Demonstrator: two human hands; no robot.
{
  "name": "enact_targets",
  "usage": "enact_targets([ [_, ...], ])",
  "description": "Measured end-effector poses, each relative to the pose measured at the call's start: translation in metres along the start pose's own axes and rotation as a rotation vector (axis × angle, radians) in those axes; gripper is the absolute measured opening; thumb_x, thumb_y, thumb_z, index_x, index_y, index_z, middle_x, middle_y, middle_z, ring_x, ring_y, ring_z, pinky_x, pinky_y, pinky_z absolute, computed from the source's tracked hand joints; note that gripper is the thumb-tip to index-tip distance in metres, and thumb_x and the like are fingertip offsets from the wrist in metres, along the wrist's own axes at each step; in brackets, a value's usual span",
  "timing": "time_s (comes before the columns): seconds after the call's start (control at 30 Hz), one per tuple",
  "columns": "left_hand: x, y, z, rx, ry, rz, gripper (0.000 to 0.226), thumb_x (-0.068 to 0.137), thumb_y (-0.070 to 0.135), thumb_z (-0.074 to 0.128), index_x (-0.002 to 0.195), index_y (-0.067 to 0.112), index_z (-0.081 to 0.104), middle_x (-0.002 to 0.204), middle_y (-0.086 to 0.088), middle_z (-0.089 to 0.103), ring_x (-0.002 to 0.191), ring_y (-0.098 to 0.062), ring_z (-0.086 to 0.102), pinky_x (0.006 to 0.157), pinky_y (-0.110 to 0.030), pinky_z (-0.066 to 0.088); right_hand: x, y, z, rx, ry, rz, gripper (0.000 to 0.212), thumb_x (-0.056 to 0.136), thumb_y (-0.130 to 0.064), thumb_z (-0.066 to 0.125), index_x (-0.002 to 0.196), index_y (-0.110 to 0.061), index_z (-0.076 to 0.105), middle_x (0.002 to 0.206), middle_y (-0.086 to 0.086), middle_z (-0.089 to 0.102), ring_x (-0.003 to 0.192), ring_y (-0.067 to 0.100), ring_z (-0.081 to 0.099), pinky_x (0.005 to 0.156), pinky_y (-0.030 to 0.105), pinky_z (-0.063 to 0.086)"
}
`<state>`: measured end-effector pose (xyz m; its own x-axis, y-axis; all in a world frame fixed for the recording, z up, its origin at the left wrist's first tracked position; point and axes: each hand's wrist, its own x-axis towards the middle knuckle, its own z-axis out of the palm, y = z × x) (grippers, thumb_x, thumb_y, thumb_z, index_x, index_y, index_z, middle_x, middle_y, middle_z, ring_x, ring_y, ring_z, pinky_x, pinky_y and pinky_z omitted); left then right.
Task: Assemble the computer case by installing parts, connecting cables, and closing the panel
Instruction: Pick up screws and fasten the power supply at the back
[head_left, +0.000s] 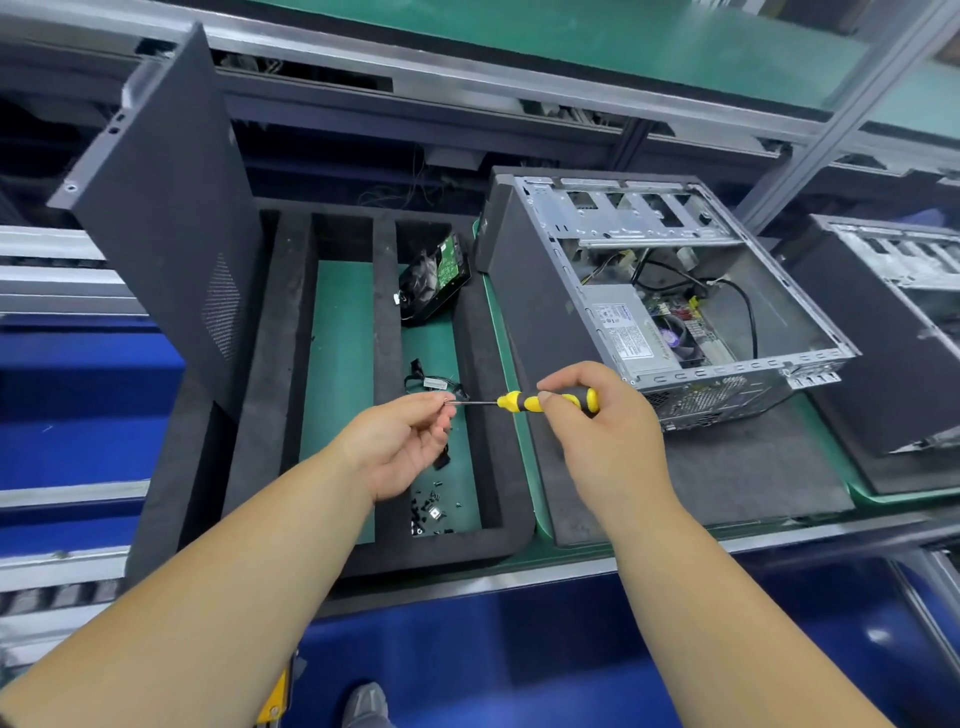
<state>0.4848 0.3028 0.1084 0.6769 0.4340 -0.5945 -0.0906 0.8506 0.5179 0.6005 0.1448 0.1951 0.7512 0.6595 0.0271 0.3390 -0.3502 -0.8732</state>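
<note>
Second computer case (883, 332) at far right on its own dark mat, side open, only partly in frame. Green belt surface (613, 41) along the top, beyond grey metal rails (467, 98). Slanted metal post (841, 109) at upper right. Blue floor (545, 639) below the bench edge. Grey shoe (366, 704) at bottom centre. Yellow-and-black object (275, 696) beside it, cut off, cannot tell what. Loose thin wires (400, 192) hanging under the rails.
</note>
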Motion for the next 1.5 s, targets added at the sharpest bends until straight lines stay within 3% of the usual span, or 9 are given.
enact_targets([
  [0.07,-0.005,0.002,0.007,-0.009,-0.032,-0.008,0.010,0.094,0.007,0.059,0.093,0.004,0.069,0.070,-0.004,0.063,0.055,-0.007,0.057,0.050,-0.015,0.051,-0.002,-0.002,-0.005,0.033,0.023,-0.009,0.012,0.082,-0.027,0.061,0.082,-0.037,0.066,0.054,-0.014,0.046,0.049,0.010,0.037,0.049,0.026,0.034],
  [0.67,-0.040,-0.057,0.121,0.006,-0.203,0.177,0.012,0.097,0.003,0.049,0.101,0.006,0.059,0.074,-0.003,0.058,0.061,-0.009,0.052,0.055,-0.016,0.049,-0.021,0.026,-0.138,0.225,0.085,-0.110,0.012,0.087,-0.016,0.068,0.082,-0.027,0.068,0.052,-0.017,0.050,0.044,0.002,0.037,0.042,0.011,0.030],
  [0.97,-0.046,-0.101,0.157,0.418,-0.028,0.371,0.015,0.099,0.001,0.050,0.095,0.005,0.065,0.068,0.002,0.065,0.057,-0.003,0.057,0.053,-0.013,0.049,-0.034,0.056,-0.190,0.125,-0.018,-0.163,0.015,0.091,-0.015,0.064,0.089,-0.030,0.067,0.057,-0.024,0.054,0.047,0.002,0.039,0.043,0.011,0.030],
  [1.1,-0.046,-0.107,0.158,0.516,0.023,0.469,0.017,0.099,0.003,0.050,0.096,0.007,0.066,0.071,0.004,0.065,0.063,-0.004,0.057,0.059,-0.013,0.050,-0.034,0.069,-0.196,0.042,-0.085,-0.130,0.009,0.087,-0.023,0.072,0.088,-0.032,0.071,0.081,-0.027,0.066,0.073,-0.005,0.057,0.057,0.007,0.039],
  [1.3,-0.040,-0.099,0.158,0.593,-0.019,0.541,0.016,0.098,0.002,0.051,0.099,0.010,0.065,0.072,0.007,0.067,0.064,-0.002,0.058,0.060,-0.013,0.049,-0.037,0.086,-0.180,0.049,-0.193,-0.115,0.010,0.091,-0.030,0.066,0.086,-0.038,0.069,0.067,-0.016,0.050,0.058,0.002,0.044,0.055,0.017,0.037],
  [1.5,-0.029,-0.096,0.155,0.542,-0.093,0.450,0.020,0.097,0.004,0.053,0.114,0.009,0.063,0.076,0.005,0.068,0.066,-0.004,0.058,0.060,-0.013,0.050,-0.042,0.098,-0.156,0.153,-0.111,0.024,0.010,0.093,-0.032,0.058,0.086,-0.035,0.064,0.066,-0.013,0.050,0.060,0.004,0.046,0.061,0.029,0.040],
])
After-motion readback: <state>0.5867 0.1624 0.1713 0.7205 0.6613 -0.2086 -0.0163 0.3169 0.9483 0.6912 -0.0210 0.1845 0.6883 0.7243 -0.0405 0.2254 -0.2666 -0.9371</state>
